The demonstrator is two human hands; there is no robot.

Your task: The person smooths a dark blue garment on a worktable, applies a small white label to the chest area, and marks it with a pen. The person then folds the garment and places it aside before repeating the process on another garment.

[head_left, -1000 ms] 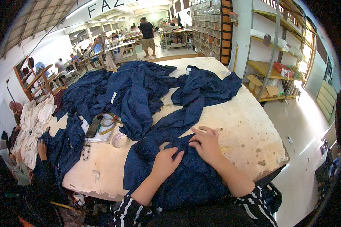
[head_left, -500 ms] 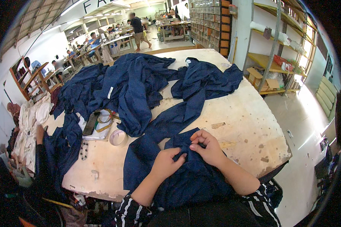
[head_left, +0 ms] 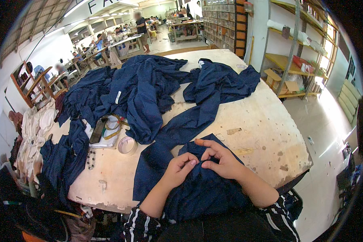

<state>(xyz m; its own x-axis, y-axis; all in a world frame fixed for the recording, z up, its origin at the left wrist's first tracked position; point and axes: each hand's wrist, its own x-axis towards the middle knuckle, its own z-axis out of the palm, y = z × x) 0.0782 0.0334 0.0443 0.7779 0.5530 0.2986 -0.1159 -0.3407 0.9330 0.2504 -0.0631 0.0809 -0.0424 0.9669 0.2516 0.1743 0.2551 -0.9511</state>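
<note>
Your left grip (head_left: 178, 170) pinches one navy cloth (head_left: 203, 195) at a fold; your right grip (head_left: 222, 163) curls just beside it, one finger extended — whether it closes on fabric, I cannot tell. The cloth, dark, plain and creased, lies beneath and between both on the table (head_left: 266, 133). Beyond them, leftward — one phone (head_left: 97, 132), one pale ring-shaped roll (head_left: 127, 151).

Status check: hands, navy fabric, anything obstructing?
Left hand, right hand close together at navy fabric. Fabric rumpled. Nothing visibly in the way; tape roll off left.
</note>
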